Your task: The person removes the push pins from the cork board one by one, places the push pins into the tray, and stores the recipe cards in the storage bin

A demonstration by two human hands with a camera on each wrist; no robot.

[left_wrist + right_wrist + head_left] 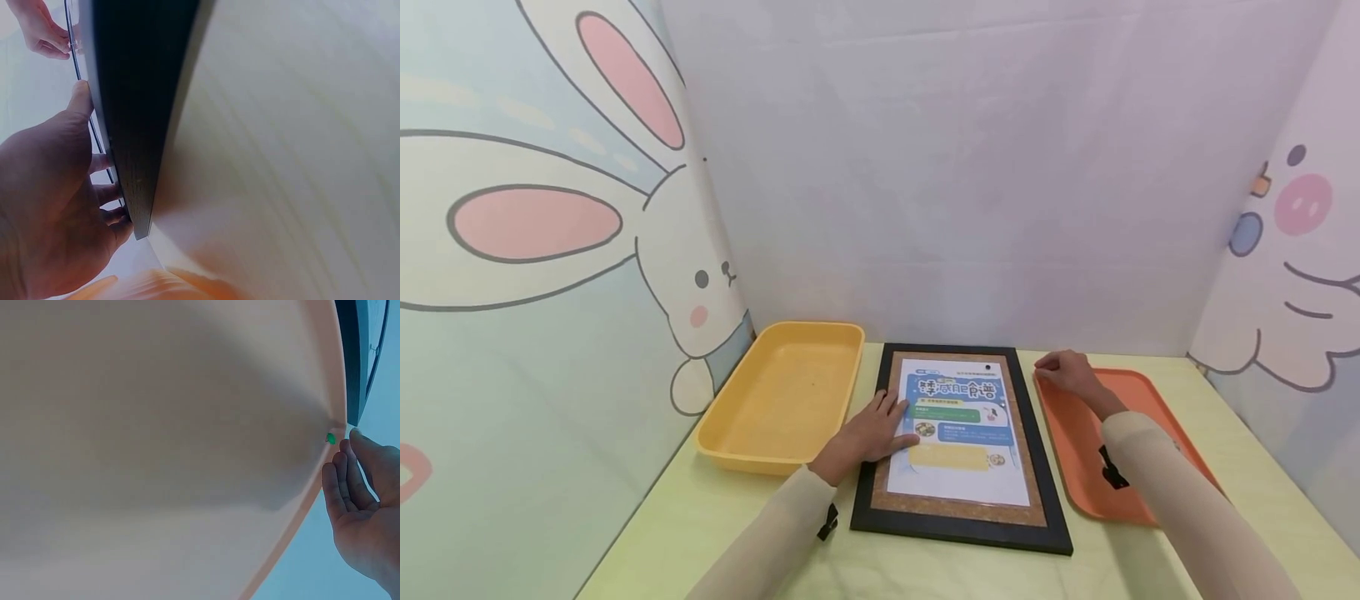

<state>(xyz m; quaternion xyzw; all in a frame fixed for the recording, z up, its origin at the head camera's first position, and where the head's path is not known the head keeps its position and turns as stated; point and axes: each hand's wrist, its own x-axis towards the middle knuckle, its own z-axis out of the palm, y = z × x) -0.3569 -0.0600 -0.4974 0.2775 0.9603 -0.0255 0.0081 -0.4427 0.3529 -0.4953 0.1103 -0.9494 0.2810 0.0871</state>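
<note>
Lower centre, left hand has fingers spread on black-framed brown cork board; whether right hand grips small green pin, probably light, best pinched by head, is unclear.

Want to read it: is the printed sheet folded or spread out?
Spread out: the printed sheet lies flat on the corkboard, four corners showing, the left hand over its edge.
</note>
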